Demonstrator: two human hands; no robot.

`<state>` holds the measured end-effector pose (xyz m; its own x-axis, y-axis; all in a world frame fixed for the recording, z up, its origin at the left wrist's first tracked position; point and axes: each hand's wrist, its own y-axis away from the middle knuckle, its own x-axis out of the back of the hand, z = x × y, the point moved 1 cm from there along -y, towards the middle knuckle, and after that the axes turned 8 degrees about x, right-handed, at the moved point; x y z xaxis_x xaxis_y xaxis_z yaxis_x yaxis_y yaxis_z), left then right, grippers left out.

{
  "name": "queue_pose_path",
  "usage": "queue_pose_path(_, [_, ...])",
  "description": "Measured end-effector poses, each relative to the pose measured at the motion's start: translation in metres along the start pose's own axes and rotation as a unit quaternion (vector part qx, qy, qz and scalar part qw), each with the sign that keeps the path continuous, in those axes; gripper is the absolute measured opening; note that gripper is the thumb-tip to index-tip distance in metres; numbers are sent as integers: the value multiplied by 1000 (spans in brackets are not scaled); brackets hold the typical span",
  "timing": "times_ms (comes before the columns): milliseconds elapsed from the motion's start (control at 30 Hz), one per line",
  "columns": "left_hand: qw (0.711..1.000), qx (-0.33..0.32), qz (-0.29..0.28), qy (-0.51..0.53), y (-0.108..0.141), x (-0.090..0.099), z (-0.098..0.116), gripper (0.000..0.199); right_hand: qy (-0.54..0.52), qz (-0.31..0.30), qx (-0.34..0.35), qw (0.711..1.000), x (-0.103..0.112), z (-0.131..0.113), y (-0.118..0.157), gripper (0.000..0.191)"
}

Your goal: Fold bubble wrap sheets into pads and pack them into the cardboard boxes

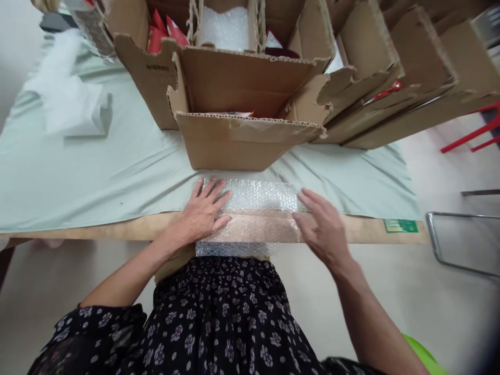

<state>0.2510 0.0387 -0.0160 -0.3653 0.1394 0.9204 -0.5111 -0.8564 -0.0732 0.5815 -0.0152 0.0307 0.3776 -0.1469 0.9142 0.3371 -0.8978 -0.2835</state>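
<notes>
A sheet of clear bubble wrap lies across the table's front edge, its near end hanging down toward my lap. My left hand rests flat on its left side with the fingers spread. At the right border of the sheet is my right hand, fingers stretched forward and slightly blurred, the fingertips at the wrap's edge. Whether the right fingertips pinch the wrap is hard to make out. Just beyond the sheet stands an open cardboard box with something red and white low inside.
More open cardboard boxes line the back, some holding red items and white bubble wrap. White foam sheets lie at the left on the green cloth. A green card is on the right wooden edge; a metal frame stands beyond.
</notes>
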Motion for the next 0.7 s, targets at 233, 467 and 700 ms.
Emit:
queue_pose_path(233, [999,9,8,41,47,25,4,67,3,-96,86,992,3,2,28,51])
queue_pose_path(467, [996,-59,-71,-19,98,39,3,82,61,-136,102,983,2,21,77,59])
queue_pose_path(700, [995,-85,-6,47,68,42,5,39,-158,-44,54,985,-9,5,55,31])
